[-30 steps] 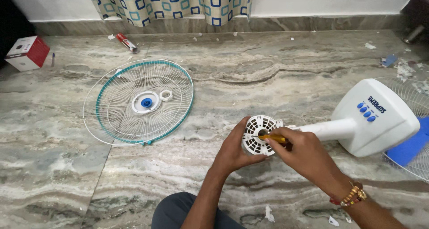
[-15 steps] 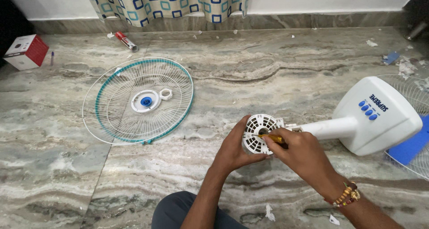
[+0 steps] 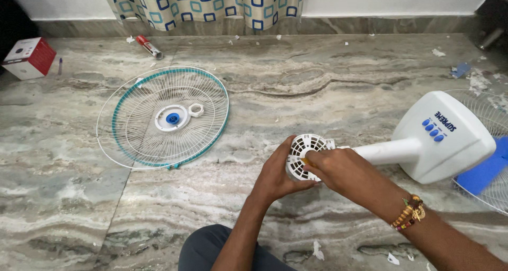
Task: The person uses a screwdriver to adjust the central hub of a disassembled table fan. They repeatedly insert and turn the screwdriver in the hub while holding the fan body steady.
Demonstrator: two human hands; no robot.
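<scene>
A white fan body lies on its side on the marble floor, its slotted round motor housing (image 3: 306, 146) pointing toward me. My left hand (image 3: 276, 174) cups the housing from the left and below. My right hand (image 3: 338, 168) rests on the housing's front, its fingers pinched on a small orange-yellow piece at the centre. A white neck (image 3: 389, 150) runs from the housing to the fan's white base (image 3: 444, 136) with blue buttons. A beaded bracelet (image 3: 408, 214) is on my right wrist.
A white wire fan guard with a teal rim (image 3: 164, 117) lies flat to the left, a small white ring on it. Another guard and a blue blade (image 3: 484, 173) sit at the right edge. A red-and-white box (image 3: 29, 56), a red tube (image 3: 150, 46) and curtain (image 3: 201, 6) are at the back.
Both hands stay on the motor housing; my right hand's fingers have shifted slightly at its centre. The view has drifted a little.
</scene>
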